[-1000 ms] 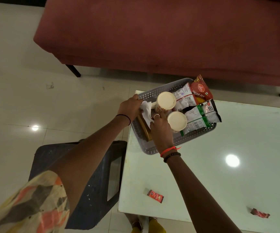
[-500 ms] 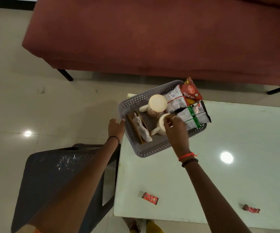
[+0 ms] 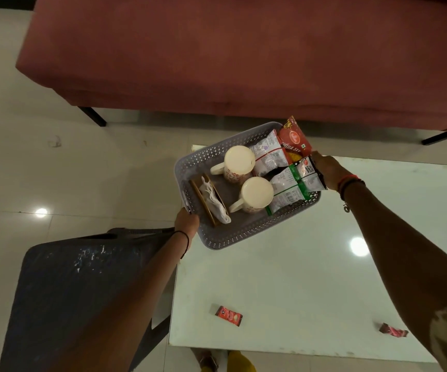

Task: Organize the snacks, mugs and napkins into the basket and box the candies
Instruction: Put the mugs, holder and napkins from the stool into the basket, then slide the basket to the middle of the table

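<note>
Snack packets (image 3: 284, 170), two mugs (image 3: 257, 193) and napkins (image 3: 214, 202) sit in the basket (image 3: 244, 237) at the bench's (image 3: 297, 291) far-left corner, left hand (image 3: 186, 220) gripping its rim, right hand's (image 3: 327, 171) grip indiscernible; two candies (image 3: 229, 314) remain unboxed nearer.

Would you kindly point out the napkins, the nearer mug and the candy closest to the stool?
napkins (image 3: 213, 201): head view, middle of the white folds.
nearer mug (image 3: 257, 191): head view, its pale round top.
candy (image 3: 229, 315): head view, centre of red wrapper.
</note>
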`<state>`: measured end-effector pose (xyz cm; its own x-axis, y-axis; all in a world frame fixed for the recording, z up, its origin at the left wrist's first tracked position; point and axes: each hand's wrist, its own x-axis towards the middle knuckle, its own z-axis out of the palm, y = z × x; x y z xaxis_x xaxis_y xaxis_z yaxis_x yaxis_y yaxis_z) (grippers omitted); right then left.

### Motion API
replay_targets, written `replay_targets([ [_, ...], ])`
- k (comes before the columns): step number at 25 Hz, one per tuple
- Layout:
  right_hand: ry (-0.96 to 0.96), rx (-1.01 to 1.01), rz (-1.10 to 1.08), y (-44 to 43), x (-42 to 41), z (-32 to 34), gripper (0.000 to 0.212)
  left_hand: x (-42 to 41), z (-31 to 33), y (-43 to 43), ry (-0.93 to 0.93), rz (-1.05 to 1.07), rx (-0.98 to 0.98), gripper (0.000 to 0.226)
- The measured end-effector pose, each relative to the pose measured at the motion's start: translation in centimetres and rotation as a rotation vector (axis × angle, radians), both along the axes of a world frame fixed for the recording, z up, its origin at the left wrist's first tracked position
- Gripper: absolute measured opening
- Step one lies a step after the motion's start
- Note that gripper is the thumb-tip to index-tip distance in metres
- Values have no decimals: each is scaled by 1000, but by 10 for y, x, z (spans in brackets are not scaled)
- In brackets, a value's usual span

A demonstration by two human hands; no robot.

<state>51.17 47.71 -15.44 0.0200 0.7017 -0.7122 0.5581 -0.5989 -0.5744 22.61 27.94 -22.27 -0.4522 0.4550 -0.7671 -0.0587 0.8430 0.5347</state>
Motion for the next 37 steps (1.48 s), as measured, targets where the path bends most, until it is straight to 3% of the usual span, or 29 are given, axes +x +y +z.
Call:
replay_targets([
  [2,4,34,-1,5,2,-6,63,-3,-12,0,-3,7,3,41],
  [6,18,122,-112,16,-5,-7,44,-1,11,4,-35,58,14,28],
  [17,312,-61,-423,-46,3,-4,30,8,37,-35,177,220,63,32],
  [22,271,-66,-407,-91,24,10,26,13,83,-61,197,225,79,29],
  [26,277,-149,-221,-125,67,-4,12,23,132,-96,204,225,107,29],
  [30,376,-127,-333,-184,64,74,25,35,167,-136,214,231,82,30],
  [37,452,-58,-393,-260,99,157,21,67,218,-199,212,205,81,26],
])
